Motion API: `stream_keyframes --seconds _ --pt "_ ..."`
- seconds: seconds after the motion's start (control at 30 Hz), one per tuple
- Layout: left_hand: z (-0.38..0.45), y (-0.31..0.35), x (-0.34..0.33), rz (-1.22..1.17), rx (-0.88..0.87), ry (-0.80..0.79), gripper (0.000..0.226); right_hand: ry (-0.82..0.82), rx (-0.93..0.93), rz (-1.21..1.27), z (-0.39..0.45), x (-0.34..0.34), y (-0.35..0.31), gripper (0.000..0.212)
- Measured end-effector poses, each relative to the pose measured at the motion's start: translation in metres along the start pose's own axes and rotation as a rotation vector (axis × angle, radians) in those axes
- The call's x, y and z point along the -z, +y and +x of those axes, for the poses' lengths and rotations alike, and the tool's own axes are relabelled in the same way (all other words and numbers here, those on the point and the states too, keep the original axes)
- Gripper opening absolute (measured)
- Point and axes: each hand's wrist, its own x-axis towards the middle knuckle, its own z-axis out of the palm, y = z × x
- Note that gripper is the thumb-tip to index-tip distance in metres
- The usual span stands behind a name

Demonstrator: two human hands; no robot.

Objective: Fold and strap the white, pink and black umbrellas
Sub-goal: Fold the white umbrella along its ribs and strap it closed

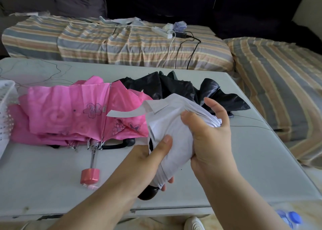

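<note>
**White umbrella gathered in both hands, strap hanging loose**

White umbrella (167, 135) is held above the near half of the table (235, 160), its long axis running from about 7 o'clock, where the black handle (148, 193) pokes out below, up to about 1 o'clock, where the bunched canopy ends. The left hand (153, 161) curls round the lower part near the handle, thumb pressed flat on the cloth. The right hand (210, 133) wraps the upper part, with the thumb dug into the folds and the outer fingers partly lifted. The white strap (127, 113) sticks out free toward 9 o'clock from the canopy's upper left edge, so it lies across the bundle from the right hand; judging by this, the next move is to wind it round, and the right hand seems better placed to reach it.

The pink umbrella (69, 113) lies at 9 o'clock on the table, canopy loose and crumpled, metal shaft and pink handle (89, 176) pointing toward the person. The black umbrella (174, 86) sprawls unfolded at 12 o'clock, just behind the white one.

The white cloth looks thin, smooth and slippery, creased into soft pleats with stiff ribs beneath; it may spring open if the grip eases. The table is pale and matte.
</note>
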Motion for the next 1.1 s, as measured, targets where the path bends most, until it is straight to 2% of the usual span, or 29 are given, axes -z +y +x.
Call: stream_keyframes --seconds 0.13,0.2,0.33,0.4,0.47,0.57,0.7,0.87,0.93,1.0,1.1 --pt "-0.006 0.000 0.009 -0.157 0.106 -0.290 0.068 -0.119 0.011 0.056 0.001 0.000 -0.003 0.051" --pt "-0.009 -0.001 0.009 -0.186 0.116 -0.331 0.078 -0.159 -0.002 0.091 0.002 0.000 -0.005 0.052" --pt "-0.010 0.001 0.001 -0.138 0.060 -0.164 0.070 -0.154 -0.075 0.034 0.005 0.001 -0.008 0.071" --pt "-0.011 0.002 -0.001 -0.074 0.034 -0.069 0.068 -0.106 -0.076 -0.106 0.006 0.000 -0.011 0.069" --pt "-0.013 0.001 -0.001 0.006 0.028 0.042 0.063 -0.075 -0.029 -0.311 0.006 0.002 -0.016 0.079" --pt "-0.016 -0.001 -0.004 0.107 0.007 0.131 0.074 -0.055 0.011 -0.453 0.006 0.003 -0.020 0.076" --pt "-0.019 -0.005 -0.004 0.153 -0.062 0.153 0.076 -0.001 0.037 -0.377 0.011 0.004 -0.015 0.042" --pt "0.007 0.006 0.001 -0.016 0.140 -0.041 0.049 -0.093 0.109 -0.285 0.008 0.006 -0.016 0.040" --pt "0.006 0.004 0.003 -0.098 0.092 -0.131 0.054 -0.150 0.151 -0.305 0.005 0.004 -0.016 0.037" --pt "-0.004 0.004 0.003 -0.085 0.015 -0.113 0.062 -0.221 0.164 -0.313 0.004 0.003 -0.017 0.034" --pt "-0.008 0.004 0.001 -0.009 -0.048 0.035 0.063 -0.286 0.177 -0.408 0.006 0.003 -0.021 0.030"
